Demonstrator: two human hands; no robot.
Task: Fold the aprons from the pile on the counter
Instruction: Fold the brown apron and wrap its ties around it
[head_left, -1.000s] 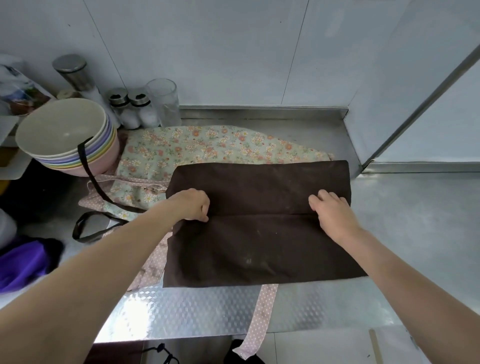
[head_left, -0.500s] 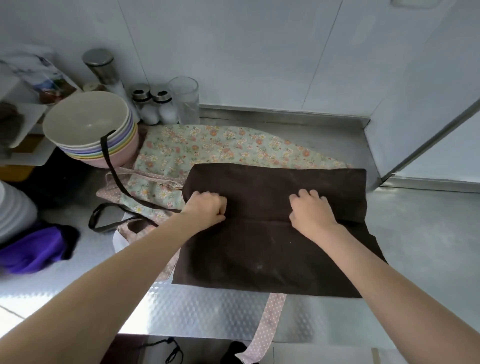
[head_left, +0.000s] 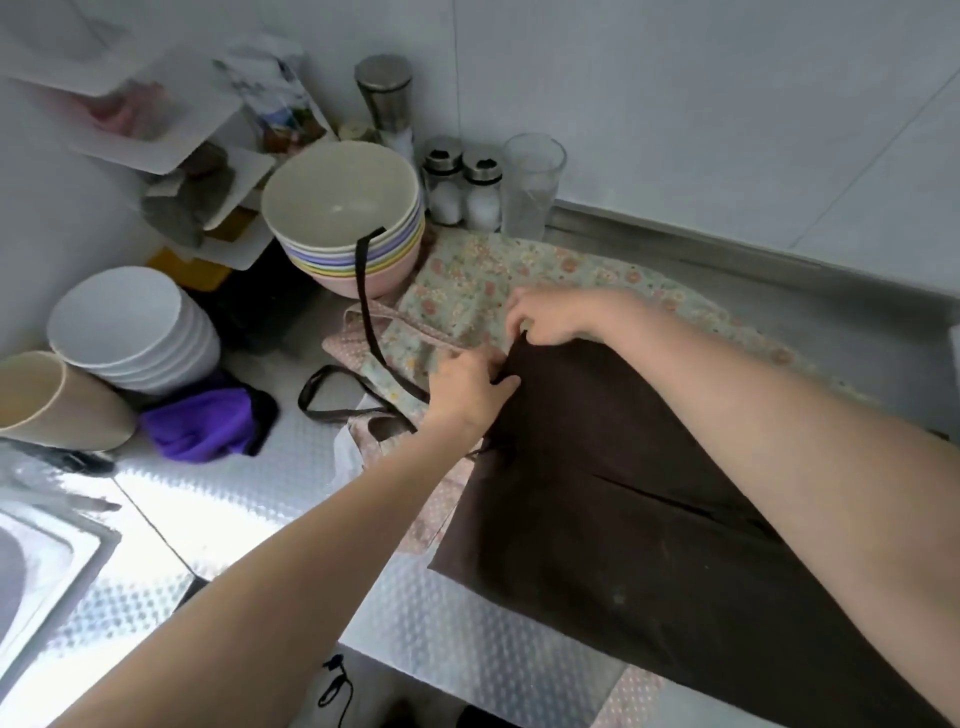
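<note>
Brown apron (head_left: 623, 493): I see it lying partly folded on the tabletop (head_left: 249, 525), on top of the floral apron (head_left: 519, 270), which is spread out toward the back wall.
Left hand (head_left: 467, 384): reaches in from the lower left with the forearm stretched out, grip pinched on the brown apron's far left edge, thumb on top.
Right hand (head_left: 550, 317): arm crosses over the brown apron from the right, wrist bent, fingers curled and pinching the same corner just beyond the left hand.
Strap (head_left: 366, 306): dark, hanging off the rim of the stacked bowls (head_left: 343, 208) and looping down over the floral apron.
Other stuff: purple cloth (head_left: 202, 426) by the white bowls (head_left: 130, 322).
</note>
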